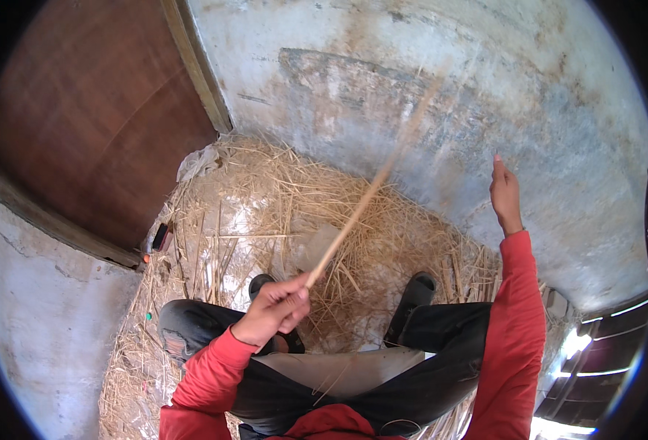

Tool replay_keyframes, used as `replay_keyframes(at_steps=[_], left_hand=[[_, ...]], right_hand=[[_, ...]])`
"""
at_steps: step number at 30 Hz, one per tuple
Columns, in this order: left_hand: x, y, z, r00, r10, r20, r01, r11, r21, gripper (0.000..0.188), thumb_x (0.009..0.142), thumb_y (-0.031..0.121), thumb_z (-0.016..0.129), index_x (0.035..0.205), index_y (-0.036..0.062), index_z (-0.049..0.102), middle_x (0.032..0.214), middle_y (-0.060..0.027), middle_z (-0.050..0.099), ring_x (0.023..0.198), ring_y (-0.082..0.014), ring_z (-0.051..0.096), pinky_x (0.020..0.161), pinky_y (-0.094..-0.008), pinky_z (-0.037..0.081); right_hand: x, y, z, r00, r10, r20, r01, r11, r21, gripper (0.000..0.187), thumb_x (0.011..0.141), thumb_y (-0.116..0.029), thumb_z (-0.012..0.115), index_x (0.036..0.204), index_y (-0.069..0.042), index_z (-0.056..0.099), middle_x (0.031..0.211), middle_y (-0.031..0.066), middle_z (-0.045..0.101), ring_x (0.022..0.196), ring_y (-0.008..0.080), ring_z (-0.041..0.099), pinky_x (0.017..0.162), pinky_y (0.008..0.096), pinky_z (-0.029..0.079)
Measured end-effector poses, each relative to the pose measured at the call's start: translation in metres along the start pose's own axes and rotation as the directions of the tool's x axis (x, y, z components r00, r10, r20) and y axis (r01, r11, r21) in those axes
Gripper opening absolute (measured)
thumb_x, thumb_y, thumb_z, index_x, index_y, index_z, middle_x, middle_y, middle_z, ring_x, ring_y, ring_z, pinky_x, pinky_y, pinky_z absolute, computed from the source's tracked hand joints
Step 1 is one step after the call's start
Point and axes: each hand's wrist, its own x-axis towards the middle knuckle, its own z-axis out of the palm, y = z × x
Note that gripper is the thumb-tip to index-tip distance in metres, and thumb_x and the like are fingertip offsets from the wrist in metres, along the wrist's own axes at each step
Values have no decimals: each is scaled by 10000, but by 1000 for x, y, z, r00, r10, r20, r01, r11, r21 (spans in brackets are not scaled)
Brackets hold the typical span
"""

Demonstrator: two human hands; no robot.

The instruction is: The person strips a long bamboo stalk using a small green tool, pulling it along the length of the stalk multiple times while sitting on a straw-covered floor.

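My left hand (276,308), in front of my left knee, is closed around the near end of a long, straw-coloured stalk (368,194). The stalk slants up and to the right, and its far end is blurred against the wall. My right hand (506,194) is raised at the end of an outstretched arm, well right of the stalk and apart from it. One fingertip points upward while the other fingers look drawn in. Whatever it may hold is hidden or too thin to make out.
Loose straw (287,183) litters the floor between my sandalled feet and the stained wall (558,147). A brown door panel (89,110) is at the left, with a small dark object (162,236) beside it. A pale crumpled scrap (198,163) lies near the door post (199,66).
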Motion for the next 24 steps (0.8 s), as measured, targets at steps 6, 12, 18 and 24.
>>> replay_keyframes(at_steps=[6, 12, 18, 24], left_hand=[[28, 8, 29, 993, 106, -60, -106, 994, -6, 512, 1132, 238, 409, 1626, 172, 290, 734, 32, 431, 514, -46, 342, 469, -188, 310], [48, 14, 44, 992, 124, -29, -121, 988, 97, 536, 1124, 225, 437, 1631, 173, 272, 727, 33, 440, 507, -47, 370, 455, -201, 324], [40, 0, 45, 995, 99, -1, -95, 967, 238, 518, 1104, 169, 484, 1601, 115, 345, 726, 34, 480, 531, -48, 402, 480, -211, 348], [12, -32, 27, 985, 104, 134, -153, 886, 437, 491, 1080, 158, 545, 1551, 66, 439, 769, 31, 491, 709, -62, 482, 686, -233, 455]], right_hand=[[-86, -90, 28, 942, -218, 257, 190, 974, 126, 468, 1068, -453, 510, 884, -31, 590, 615, 55, 482, 560, 183, 440, 558, 358, 374], [-181, -168, 58, 666, -375, 645, 489, 872, 2, 440, 1056, -431, 505, 1025, -33, 692, 622, 202, 602, 522, 411, 587, 523, 496, 464], [-153, -135, 86, 752, -322, 575, 460, 881, -108, 430, 1062, -397, 504, 1110, -14, 693, 713, 246, 636, 630, 438, 637, 603, 507, 500], [7, 30, 20, 966, -253, 45, 255, 917, -307, 435, 1073, -348, 471, 1051, 15, 711, 925, 231, 710, 910, 382, 688, 813, 394, 522]])
